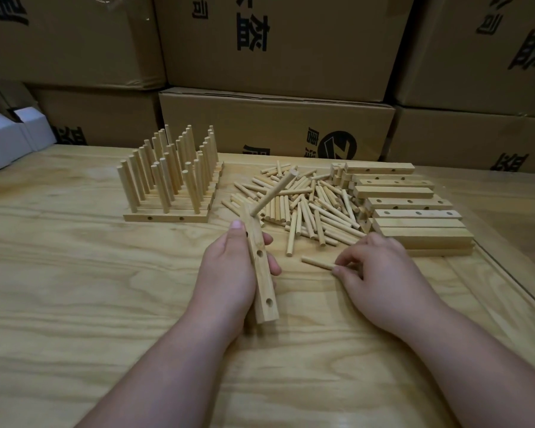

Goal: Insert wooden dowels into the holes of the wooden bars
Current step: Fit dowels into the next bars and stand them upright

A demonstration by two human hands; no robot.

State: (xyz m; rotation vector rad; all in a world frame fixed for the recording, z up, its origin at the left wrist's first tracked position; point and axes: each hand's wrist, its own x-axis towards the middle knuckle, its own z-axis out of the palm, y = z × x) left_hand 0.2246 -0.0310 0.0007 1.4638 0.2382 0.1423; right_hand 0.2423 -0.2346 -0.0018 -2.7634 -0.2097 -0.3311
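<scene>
Wooden bar point(261, 267) sits in the grip of the left hand point(229, 273), thumb along its left edge and fingers curled round from the right; it is tilted, near end toward the person, with two empty holes showing on its upper face. One dowel point(274, 193) stands in its far hole, leaning up and to the right. The right hand point(380, 273) rests low on the table point(74, 273), its fingertips pinching one end of a single loose dowel point(317, 262) that lies flat on the wood. Just beyond both hands is a scattered heap of dowels point(303, 205), and to its right a stack of unfilled bars point(405, 208). Left of the heap stand finished bars point(170, 193) packed side by side, their dowels upright. Cardboard boxes point(275, 125) are stacked behind the table.
</scene>
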